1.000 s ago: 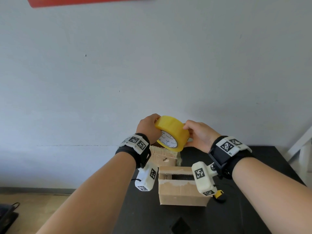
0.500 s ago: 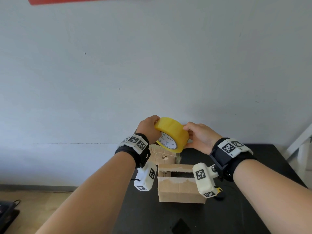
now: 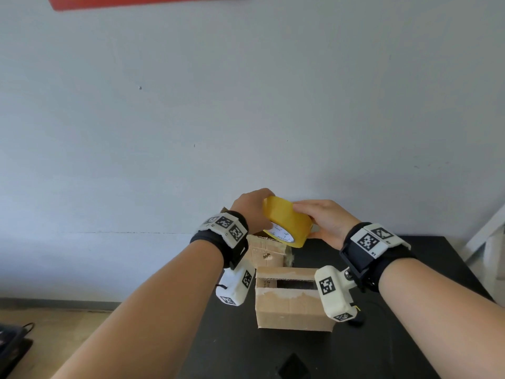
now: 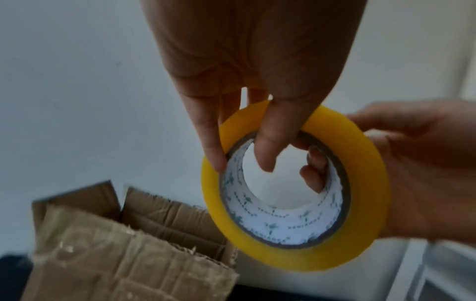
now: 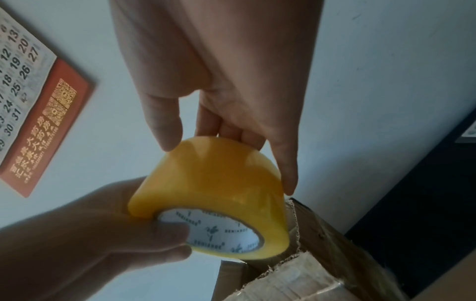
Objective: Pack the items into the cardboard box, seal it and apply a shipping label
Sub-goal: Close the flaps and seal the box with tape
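Observation:
Both hands hold a yellow tape roll (image 3: 289, 221) in the air above the black table (image 3: 410, 269). My left hand (image 3: 251, 212) grips its left rim, thumb inside the white core (image 4: 280, 224). My right hand (image 3: 325, 222) grips its right side, with fingers over the top and others in the core. In the wrist views the tape roll (image 4: 365, 183) (image 5: 219, 183) sits between my left hand (image 4: 240, 163) and right hand (image 5: 226, 163). Below stands a cardboard box (image 3: 289, 307), its top flaps folded in with a dark slit between them.
A second, worn cardboard box (image 3: 266, 250) (image 4: 128, 264) with raised flaps stands behind the first, right under the roll. A small black and yellow object (image 3: 356, 318) lies right of the near box. A wall calendar (image 5: 38, 101) hangs above. A white frame (image 3: 486, 233) stands at the far right.
Both hands keep hold of the roll. It has tilted flatter and sunk slightly, and my right fingers now lie further over its top.

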Motion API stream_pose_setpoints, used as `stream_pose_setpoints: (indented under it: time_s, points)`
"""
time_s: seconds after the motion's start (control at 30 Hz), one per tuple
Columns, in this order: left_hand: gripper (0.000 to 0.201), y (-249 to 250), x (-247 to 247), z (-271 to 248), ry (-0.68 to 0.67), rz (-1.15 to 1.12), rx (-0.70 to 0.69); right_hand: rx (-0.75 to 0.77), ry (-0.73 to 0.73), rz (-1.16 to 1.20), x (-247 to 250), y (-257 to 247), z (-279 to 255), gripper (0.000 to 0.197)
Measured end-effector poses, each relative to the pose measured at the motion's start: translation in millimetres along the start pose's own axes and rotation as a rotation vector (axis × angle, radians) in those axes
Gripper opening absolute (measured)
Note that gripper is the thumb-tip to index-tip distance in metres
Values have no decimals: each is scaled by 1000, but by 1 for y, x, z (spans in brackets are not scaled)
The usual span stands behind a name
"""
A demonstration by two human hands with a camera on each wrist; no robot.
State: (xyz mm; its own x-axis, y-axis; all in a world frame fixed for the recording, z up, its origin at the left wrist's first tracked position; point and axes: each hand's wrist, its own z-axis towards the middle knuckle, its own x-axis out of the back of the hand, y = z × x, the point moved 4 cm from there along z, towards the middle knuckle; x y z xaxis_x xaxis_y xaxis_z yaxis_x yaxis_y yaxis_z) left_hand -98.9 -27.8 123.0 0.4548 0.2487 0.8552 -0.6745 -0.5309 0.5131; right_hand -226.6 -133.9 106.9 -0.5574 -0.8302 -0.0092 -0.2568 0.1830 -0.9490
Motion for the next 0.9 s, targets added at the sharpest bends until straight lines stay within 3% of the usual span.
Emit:
stream_pose_setpoints:
  time_s: [0.27, 0.33, 0.4, 0.5, 0.63, 0.8, 0.9]
  points:
    - [57, -14, -9, -9, -104, -519, 133, -23, -66, -12, 3, -3, -2, 26]
    - [57, -12, -8, -9, -103, -572, 143, -42, -52, -1, 3, -4, -6, 43]
    - [57, -10, -7, -9, -97, -578, 148, -35, -50, 8, 3, -5, -6, 54]
    - [55, -7, -5, -10, -105, -495, 136, -11, -30, -16, 3, -5, -4, 51]
    - [63, -1, -1, -14, -290, -365, 161, -10, -17, -39, 4, -3, -3, 6]
    - [73, 11, -3, -23, -388, -401, 244, 70, 99, -205, 4, -11, -4, 26]
    - [42, 25, -8, -20, -364, -360, 219, 167, 143, -360, -1, -15, -1, 15]
